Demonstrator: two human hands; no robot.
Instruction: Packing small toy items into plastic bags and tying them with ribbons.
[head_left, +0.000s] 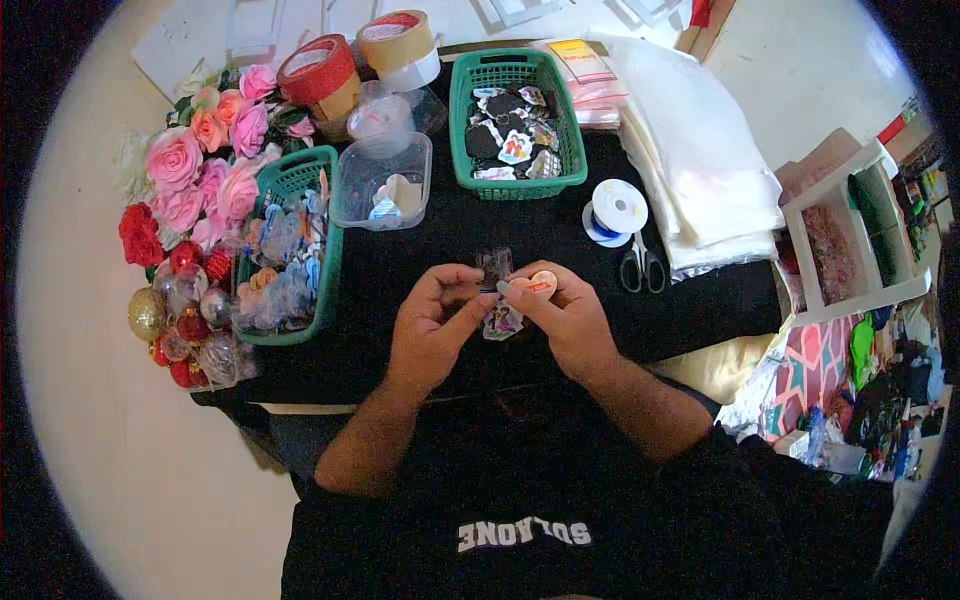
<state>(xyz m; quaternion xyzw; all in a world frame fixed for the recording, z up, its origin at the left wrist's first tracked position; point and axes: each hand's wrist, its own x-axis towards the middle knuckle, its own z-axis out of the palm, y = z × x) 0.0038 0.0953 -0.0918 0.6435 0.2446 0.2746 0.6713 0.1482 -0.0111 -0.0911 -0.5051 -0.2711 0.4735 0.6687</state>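
Both hands meet over the black cloth at the middle of the table. My right hand pinches a small peach-coloured tag with a red printed label on it. My left hand pinches a small piece with a printed picture, which hangs below the thumbs. A clear plastic strip shows just beyond the fingertips; I cannot tell if it joins the printed piece. A short bit of blue cord shows at the left thumb. The fingers hide where these small parts touch.
Ahead is a green basket of printed cutouts; another green basket of wrapped pieces stands left, beside a clear tub. Scissors, a spool and plastic bags lie right. Tape rolls, artificial roses and baubles line the left.
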